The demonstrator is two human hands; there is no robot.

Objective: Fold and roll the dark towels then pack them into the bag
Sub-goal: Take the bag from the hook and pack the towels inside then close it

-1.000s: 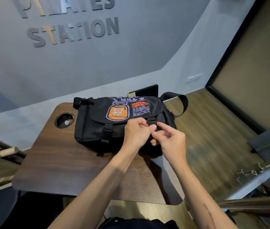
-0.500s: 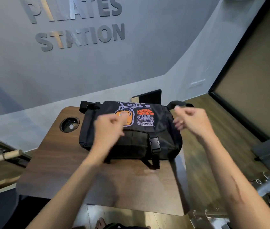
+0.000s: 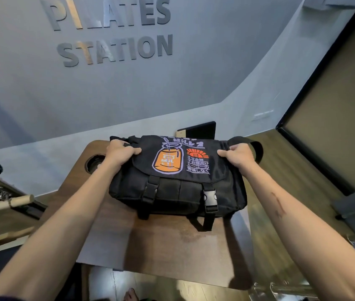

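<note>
Both hands, left hand and right hand, grip the buckled-shut black bag, contents hidden.

You have one view only, from the camera on your head, so nothing is shared with a second angle. It looks forward and down over your outstretched forearms, which enter from the bottom corners. The wide lens bends the grey wall and its lettering at the top. The wooden table fills the middle and lower frame, close below you, with the black bag near centre, and the wood floor runs off to your right.
</note>
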